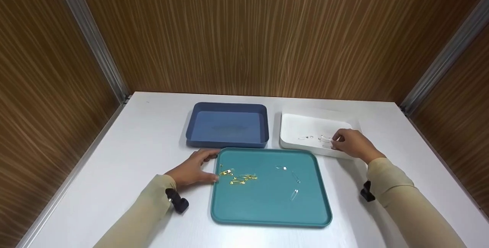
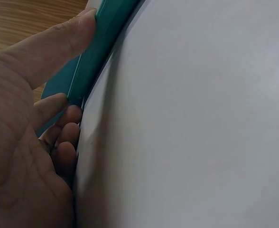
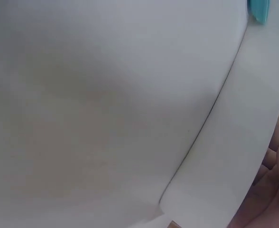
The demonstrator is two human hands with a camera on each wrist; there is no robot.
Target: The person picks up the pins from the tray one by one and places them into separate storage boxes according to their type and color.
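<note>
A teal tray (image 1: 267,209) lies front and centre. On its left part lie several gold safety pins (image 1: 238,177), on its right part three silver safety pins (image 1: 294,187). My left hand (image 1: 212,167) grips the tray's left edge; in the left wrist view my thumb (image 2: 78,33) lies on the rim of the teal tray (image 2: 97,52) and my fingers (image 2: 66,133) curl against its side. My right hand (image 1: 338,140) reaches into the white tray (image 1: 298,124) at the back right, its bunched fingertips pinching a silver safety pin (image 1: 325,138) among a few others.
An empty blue tray (image 1: 227,107) stands behind the teal one, left of the white tray. All three rest on a white table (image 1: 133,145) boxed in by wood-grain walls (image 1: 244,30). The right wrist view shows only the white tray's rim (image 3: 234,142).
</note>
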